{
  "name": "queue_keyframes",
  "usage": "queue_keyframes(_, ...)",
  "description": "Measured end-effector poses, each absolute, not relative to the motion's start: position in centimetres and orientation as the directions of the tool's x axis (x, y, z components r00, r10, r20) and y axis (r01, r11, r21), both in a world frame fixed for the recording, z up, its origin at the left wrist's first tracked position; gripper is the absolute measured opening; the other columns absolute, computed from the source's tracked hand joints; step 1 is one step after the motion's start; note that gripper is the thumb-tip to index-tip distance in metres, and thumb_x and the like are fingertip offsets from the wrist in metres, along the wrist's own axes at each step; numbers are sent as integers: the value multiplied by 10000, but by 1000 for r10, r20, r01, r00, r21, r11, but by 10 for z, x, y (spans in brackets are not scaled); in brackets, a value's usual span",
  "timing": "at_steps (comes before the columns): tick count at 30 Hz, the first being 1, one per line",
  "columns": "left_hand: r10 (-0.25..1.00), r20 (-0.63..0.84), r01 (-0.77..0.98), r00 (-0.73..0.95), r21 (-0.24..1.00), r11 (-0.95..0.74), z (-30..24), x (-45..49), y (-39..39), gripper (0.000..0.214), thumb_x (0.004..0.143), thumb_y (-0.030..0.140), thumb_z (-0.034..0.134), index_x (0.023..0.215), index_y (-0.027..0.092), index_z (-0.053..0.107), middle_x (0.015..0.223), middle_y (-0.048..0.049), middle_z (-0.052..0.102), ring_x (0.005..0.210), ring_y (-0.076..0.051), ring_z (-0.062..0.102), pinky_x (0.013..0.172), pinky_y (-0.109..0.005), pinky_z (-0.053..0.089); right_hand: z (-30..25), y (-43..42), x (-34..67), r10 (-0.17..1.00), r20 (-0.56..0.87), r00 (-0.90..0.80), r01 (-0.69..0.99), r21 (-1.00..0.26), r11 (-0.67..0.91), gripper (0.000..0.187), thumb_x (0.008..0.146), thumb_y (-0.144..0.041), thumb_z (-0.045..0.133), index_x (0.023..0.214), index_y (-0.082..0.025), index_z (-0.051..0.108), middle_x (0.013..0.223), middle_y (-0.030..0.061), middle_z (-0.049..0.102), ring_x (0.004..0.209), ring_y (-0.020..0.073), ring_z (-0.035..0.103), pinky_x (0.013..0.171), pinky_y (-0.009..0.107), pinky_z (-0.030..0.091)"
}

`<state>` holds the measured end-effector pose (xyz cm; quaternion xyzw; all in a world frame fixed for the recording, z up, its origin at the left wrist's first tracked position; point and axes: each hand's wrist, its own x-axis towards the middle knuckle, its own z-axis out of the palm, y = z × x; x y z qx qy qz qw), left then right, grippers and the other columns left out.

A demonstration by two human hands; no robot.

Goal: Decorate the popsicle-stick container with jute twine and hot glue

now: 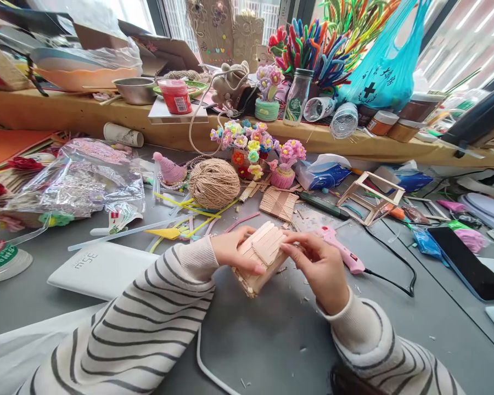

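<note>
A small box built of wooden craft sticks (247, 282) is tilted above the table in front of me. My left hand (233, 251) grips it from the left, with the thumb across its near side. On its upper face lies a small panel of pale sticks set side by side (268, 242). My right hand (319, 269) is closed, thumb and index finger pinched at the panel's right edge. Whether those fingertips hold the panel or only press on it, I cannot tell. A pink glue gun (343, 253) lies just beyond my right hand.
Behind the box are a ball of twine (214, 184), a flat mat of sticks (279, 204) and a wooden stick frame (370, 197). A white power bank (94, 269) lies left, a phone (469, 263) right. The glue gun's black cord (395, 291) loops across the table.
</note>
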<state>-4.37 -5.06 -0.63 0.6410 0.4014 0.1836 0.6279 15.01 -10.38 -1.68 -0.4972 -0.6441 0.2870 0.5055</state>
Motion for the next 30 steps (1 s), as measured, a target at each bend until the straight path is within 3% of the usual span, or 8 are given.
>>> queue_keyframes(3,652,-282,341,704,939,38,5,-48,-49,565,485,318,754,1005,168,593,885,-22,642,889,-219,601,771,-312,482,-24,-117,143,887,458,61,414,-820,396,82,779,-254,605,778,-202,669,923,45,717,453,73,514,435,216,425)
queue_keyframes(7,721,-298,526,625,843,-108,12,-60,-43,732,431,341,782,1092,157,526,929,-33,634,892,-217,590,791,-311,467,-25,-125,132,810,585,28,493,-713,498,69,784,-189,596,788,-198,664,931,46,717,501,86,565,473,210,463)
queue_keyframes(13,693,-285,536,662,826,-173,10,-71,-41,725,496,390,739,1142,166,497,1108,-70,603,1019,-243,561,889,-353,434,-24,-124,127,772,635,10,551,-648,526,56,780,-159,602,788,-188,648,943,52,714,474,69,531,554,213,500)
queue_keyframes(17,795,-88,568,600,747,-346,12,-70,-54,721,540,434,725,1163,153,494,1190,-108,553,1112,-285,506,954,-409,382,-28,-123,130,777,630,-8,565,-638,523,47,788,-165,595,795,-191,634,955,44,712,471,64,533,553,206,496)
queue_keyframes(21,802,110,564,587,655,-503,13,-69,-74,554,650,355,666,1135,145,497,1132,-101,584,1051,-238,540,924,-360,408,-32,-123,133,796,605,-22,584,-638,502,53,802,-182,579,806,-200,628,954,33,712,477,68,542,565,208,500)
queue_keyframes(27,819,364,661,444,484,-574,5,-64,-105,387,764,275,577,1125,153,510,1168,-121,561,1094,-240,515,942,-376,412,-33,-124,132,813,582,-22,580,-655,485,69,804,-180,571,825,-203,633,958,36,711,505,77,577,545,207,506)
queue_keyframes(30,808,407,693,426,427,-581,-2,-57,-114,440,757,287,586,1164,150,490,1169,-123,560,1067,-259,523,916,-411,425,-33,-124,132,815,579,-29,580,-654,486,79,804,-167,567,834,-204,631,969,39,709,538,88,601,552,212,515)
